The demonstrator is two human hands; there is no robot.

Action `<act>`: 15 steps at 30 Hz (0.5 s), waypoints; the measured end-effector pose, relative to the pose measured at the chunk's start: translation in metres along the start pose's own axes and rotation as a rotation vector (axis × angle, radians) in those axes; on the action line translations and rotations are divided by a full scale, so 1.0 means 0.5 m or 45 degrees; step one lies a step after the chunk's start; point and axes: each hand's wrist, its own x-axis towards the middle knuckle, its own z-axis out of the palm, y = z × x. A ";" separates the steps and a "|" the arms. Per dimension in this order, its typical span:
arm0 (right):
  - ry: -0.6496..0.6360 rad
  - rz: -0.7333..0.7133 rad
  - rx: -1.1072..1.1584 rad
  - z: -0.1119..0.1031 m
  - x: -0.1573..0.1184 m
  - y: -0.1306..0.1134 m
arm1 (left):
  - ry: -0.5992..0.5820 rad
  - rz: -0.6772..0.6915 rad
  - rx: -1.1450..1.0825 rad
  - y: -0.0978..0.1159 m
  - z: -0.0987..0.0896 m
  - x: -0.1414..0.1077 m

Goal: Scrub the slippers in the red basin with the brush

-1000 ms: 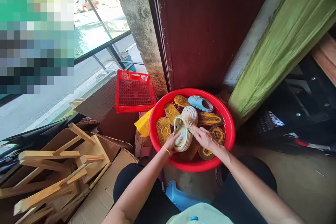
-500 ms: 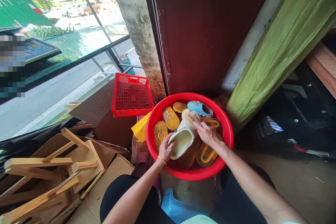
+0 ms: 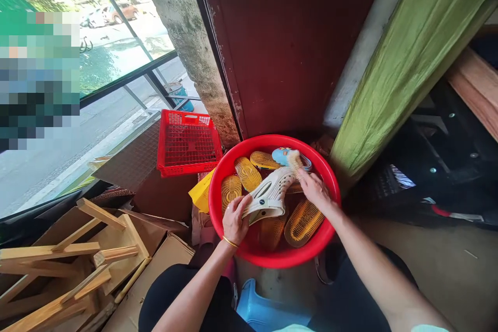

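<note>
A white clog (image 3: 272, 190) with holes and a heel strap is gripped at its heel end by my left hand (image 3: 236, 219), tilted on its side above a red basin (image 3: 272, 259). My right hand (image 3: 314, 189) is closed around a scrub brush (image 3: 296, 162) with pale bristles, beside the clog's toe. Inside the basin, several shoes lie sole up with yellowish soles, among them a sole (image 3: 304, 222) near my right wrist and another sole (image 3: 248, 174) at the left. A light blue clog (image 3: 280, 156) rests at the far side, partly behind the brush.
A red plastic crate (image 3: 190, 142) stands at the basin's back left, beside yellow paper (image 3: 201, 193). Wooden stools (image 3: 73, 259) and cardboard (image 3: 155, 270) fill the lower left. A green curtain (image 3: 404, 62) hangs at the right, and a blue stool (image 3: 264, 306) is beneath me.
My left hand has rolled the white clog from opening up to its side, showing its strap and holes. The brush has moved off the clog's upper towards its toe. The view has shifted slightly.
</note>
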 end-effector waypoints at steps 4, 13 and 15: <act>-0.054 0.381 0.895 -0.007 0.013 0.018 | 0.083 0.226 0.235 -0.002 0.003 -0.007; -0.080 0.751 1.559 0.028 0.019 -0.021 | -0.226 0.402 0.165 0.054 0.035 -0.035; -0.102 0.732 1.578 0.025 0.020 -0.019 | -0.314 0.361 0.006 0.061 0.034 -0.029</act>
